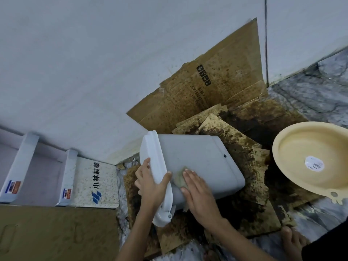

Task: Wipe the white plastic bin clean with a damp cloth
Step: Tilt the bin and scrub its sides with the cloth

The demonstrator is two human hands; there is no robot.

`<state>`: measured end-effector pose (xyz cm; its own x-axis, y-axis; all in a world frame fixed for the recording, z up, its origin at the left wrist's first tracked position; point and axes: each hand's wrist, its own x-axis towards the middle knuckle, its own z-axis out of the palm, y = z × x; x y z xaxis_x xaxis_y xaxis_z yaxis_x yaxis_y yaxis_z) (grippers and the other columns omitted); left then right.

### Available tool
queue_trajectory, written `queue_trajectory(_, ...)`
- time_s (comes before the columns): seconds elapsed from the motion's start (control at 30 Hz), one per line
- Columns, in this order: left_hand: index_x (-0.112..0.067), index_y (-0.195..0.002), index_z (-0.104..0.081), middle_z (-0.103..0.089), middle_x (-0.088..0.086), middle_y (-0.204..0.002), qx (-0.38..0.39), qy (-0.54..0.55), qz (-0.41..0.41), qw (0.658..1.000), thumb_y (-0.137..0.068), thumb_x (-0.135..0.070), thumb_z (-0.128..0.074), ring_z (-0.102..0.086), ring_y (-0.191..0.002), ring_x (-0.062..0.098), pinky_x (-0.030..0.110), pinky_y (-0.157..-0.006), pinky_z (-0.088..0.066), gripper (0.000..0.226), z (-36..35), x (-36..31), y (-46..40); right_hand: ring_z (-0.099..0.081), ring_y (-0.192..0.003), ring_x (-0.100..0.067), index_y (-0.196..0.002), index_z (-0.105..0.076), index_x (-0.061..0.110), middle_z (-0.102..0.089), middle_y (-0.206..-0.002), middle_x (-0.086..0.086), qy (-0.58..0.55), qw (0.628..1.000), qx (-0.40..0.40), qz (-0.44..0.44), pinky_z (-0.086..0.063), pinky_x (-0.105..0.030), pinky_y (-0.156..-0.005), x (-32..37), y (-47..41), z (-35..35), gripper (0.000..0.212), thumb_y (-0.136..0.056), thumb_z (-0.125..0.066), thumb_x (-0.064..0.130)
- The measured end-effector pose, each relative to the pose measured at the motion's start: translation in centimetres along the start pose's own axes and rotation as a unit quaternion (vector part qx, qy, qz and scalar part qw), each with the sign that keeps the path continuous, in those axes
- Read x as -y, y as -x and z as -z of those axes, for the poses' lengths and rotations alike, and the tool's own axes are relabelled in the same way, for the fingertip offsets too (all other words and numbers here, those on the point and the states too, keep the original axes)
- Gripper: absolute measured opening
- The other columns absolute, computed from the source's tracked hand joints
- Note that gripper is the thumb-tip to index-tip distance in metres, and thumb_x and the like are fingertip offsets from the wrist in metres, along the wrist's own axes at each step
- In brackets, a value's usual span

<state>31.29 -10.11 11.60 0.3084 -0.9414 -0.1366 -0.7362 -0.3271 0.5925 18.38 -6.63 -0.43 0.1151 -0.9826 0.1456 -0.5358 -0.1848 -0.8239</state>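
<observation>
Stained brown cardboard sheets (244, 166) cover the marble floor by a white wall. One white plastic bin (197, 166) lies tipped on them. My left hand (150, 185) grips its rim; my right hand (199, 196) presses one damp greenish cloth (179, 178) flat against its side. One cream plastic basin (310, 161) stands right.
</observation>
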Motion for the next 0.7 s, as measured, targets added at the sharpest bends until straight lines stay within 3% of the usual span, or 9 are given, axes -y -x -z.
queue_trajectory(0.1, -0.035, -0.152, -0.022, -0.019, -0.005, -0.152, 0.007, 0.022, 0.006, 1.000, -0.074, -0.063, -0.065, -0.023, -0.138, 0.024, 0.048, -0.110, -0.031, 0.094, -0.4, 0.0, -0.7, -0.011, -0.149, -0.005, -0.155, -0.021, 0.024, -0.015, -0.162, 0.011, 0.006, 0.998, 0.054, -0.045, -0.009, -0.034, -0.123, -2.1, -2.9, 1.3, 0.060, -0.101, -0.013, 0.050)
queue_trajectory(0.23, -0.032, -0.150, -0.019, -0.027, -0.009, -0.151, 0.026, 0.058, -0.025, 0.998, -0.086, -0.049, -0.070, -0.034, -0.139, 0.021, 0.049, -0.115, -0.034, 0.084, -0.7, 1.1, -1.8, -0.005, -0.151, -0.010, -0.156, -0.015, 0.018, -0.010, -0.165, 0.003, -0.042, 0.989, 0.108, -0.089, -0.006, -0.037, -0.124, -3.0, -8.9, 1.9, 0.056, -0.106, -0.019, 0.042)
queue_trajectory(0.37, -0.032, -0.158, -0.012, -0.021, -0.011, -0.163, 0.027, 0.074, -0.029, 0.996, -0.089, -0.049, -0.067, -0.027, -0.149, 0.017, 0.048, -0.120, -0.030, 0.090, -1.4, 1.3, -2.1, -0.005, -0.151, -0.015, -0.156, -0.014, 0.012, -0.010, -0.165, -0.004, -0.066, 0.989, 0.078, -0.109, -0.002, -0.034, -0.123, 0.9, -14.5, -0.1, 0.055, -0.107, -0.020, 0.036)
queue_trajectory(0.47, -0.035, -0.161, -0.008, -0.012, -0.020, -0.165, 0.021, 0.080, -0.029, 0.996, -0.088, -0.051, -0.063, -0.017, -0.150, 0.002, 0.041, -0.124, -0.022, 0.092, -1.4, 2.0, -2.0, -0.006, -0.151, -0.013, -0.155, -0.017, 0.015, -0.012, -0.164, -0.002, -0.096, 0.990, 0.097, -0.030, -0.007, -0.037, -0.123, 1.6, -13.2, -0.5, 0.054, -0.105, -0.030, 0.031)
queue_trajectory(0.57, -0.040, -0.160, -0.009, -0.010, -0.028, -0.162, 0.018, 0.077, -0.028, 0.996, -0.092, -0.046, -0.065, -0.016, -0.150, 0.000, 0.039, -0.124, -0.021, 0.089, -1.5, 2.9, -2.0, -0.009, -0.150, -0.005, -0.154, -0.025, 0.022, -0.018, -0.163, 0.008, -0.072, 0.993, 0.093, 0.020, -0.006, -0.033, -0.123, -1.4, -9.4, 0.0, 0.055, -0.103, -0.031, 0.039)
queue_trajectory(0.7, -0.043, -0.160, -0.008, -0.010, -0.029, -0.163, 0.015, 0.064, -0.028, 0.997, -0.088, -0.051, -0.063, -0.018, -0.151, 0.002, 0.043, -0.124, -0.023, 0.091, -1.4, 3.5, -1.9, -0.013, -0.150, -0.012, -0.153, -0.029, 0.017, -0.021, -0.162, 0.003, -0.006, 0.996, 0.051, -0.072, -0.008, -0.038, -0.123, -5.4, -10.1, 0.3, 0.061, -0.099, -0.022, 0.045)
